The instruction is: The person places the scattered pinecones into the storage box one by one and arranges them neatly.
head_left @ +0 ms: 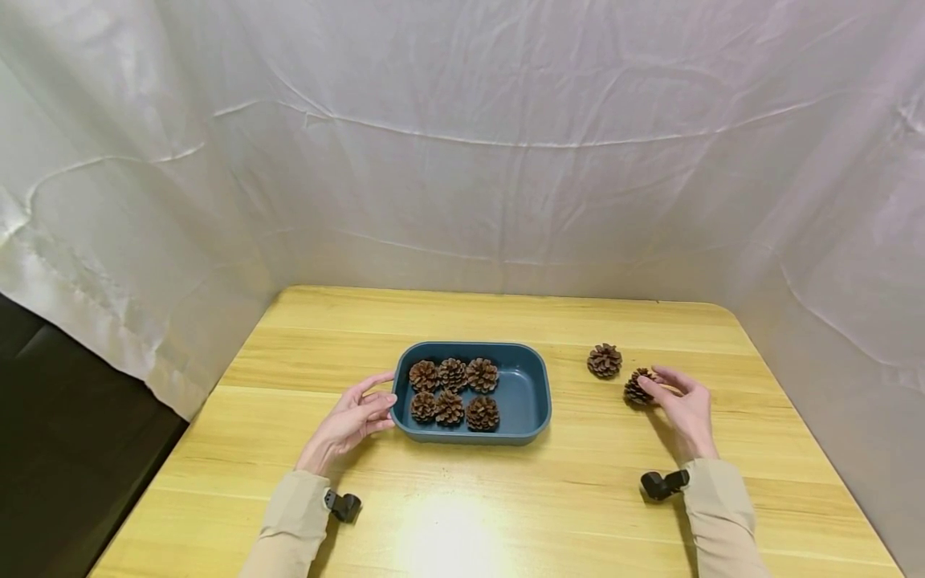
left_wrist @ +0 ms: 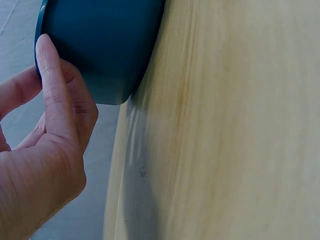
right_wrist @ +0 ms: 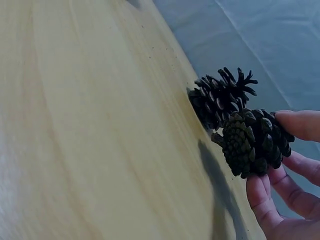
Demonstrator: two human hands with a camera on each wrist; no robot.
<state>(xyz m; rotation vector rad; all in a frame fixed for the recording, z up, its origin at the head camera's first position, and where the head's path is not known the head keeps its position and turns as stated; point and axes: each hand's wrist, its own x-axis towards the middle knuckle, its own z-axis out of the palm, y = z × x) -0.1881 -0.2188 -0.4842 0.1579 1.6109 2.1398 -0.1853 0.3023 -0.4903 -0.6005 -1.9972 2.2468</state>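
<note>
A dark blue rectangular tray [head_left: 522,401] rests on the table with several brown pine cones [head_left: 450,408] in two rows in its left and middle part. My left hand [head_left: 361,413] holds the tray's left end, thumb on the rim and fingers against the outer wall, as the left wrist view also shows. To the right of the tray, my right hand [head_left: 682,404] pinches a pine cone [right_wrist: 255,142] between thumb and fingertips. In the right wrist view this cone appears raised off the table. Another pine cone [head_left: 604,361] lies on the table just beyond it, to the left.
The light wooden table [head_left: 578,498] has rounded far corners. White cloth [head_left: 462,201] hangs behind it and on both sides. A dark area [head_left: 58,449] lies beyond the left edge. Small black wrist cameras [head_left: 661,486] sit at both sleeves.
</note>
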